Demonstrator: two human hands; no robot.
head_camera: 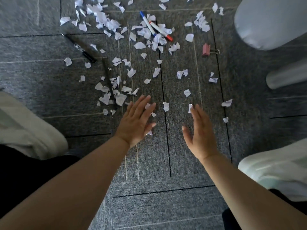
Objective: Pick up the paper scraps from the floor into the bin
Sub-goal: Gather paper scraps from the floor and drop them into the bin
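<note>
Head view
- Bin (272, 22): we see a pale, rounded, blurred shape at the upper right edge and take it for the bin. Only its outer wall shows, so we cannot tell what lies inside.
- Left hand (136, 123): palm down over the carpet (149, 171), with the fingers straight and slightly fanned and the thumb out to the side. It holds nothing.
- Right hand (201, 135): turned on edge with the palm facing the left hand. The fingers are straight and close together and the thumb stands apart. It holds nothing.
- Paper scraps (120, 99): white torn bits strewn over the grey carpet, thickest at the upper middle and thinning toward the hands.
- Scraps by the left hand: one small bit shows between its fingers and another just under its thumb. A denser patch lies just beyond its fingertips, to the left.
- Scraps by the right hand: one bit sits at its fingertips, though we cannot tell if it touches. Another lies on the carpet between the two hands.
- Bin against hands: well apart, far beyond the right hand.
- Markers: a blue-capped marker (147, 23) and a red-capped marker (161, 31) lie among the upper scraps.
- Black pen (79, 48): on the carpet to the upper left.
- Pink clip (206, 49): near the bin.
- White shoes: the left shoe (33, 130) and the right shoe (274, 171) flank the arms.
</note>
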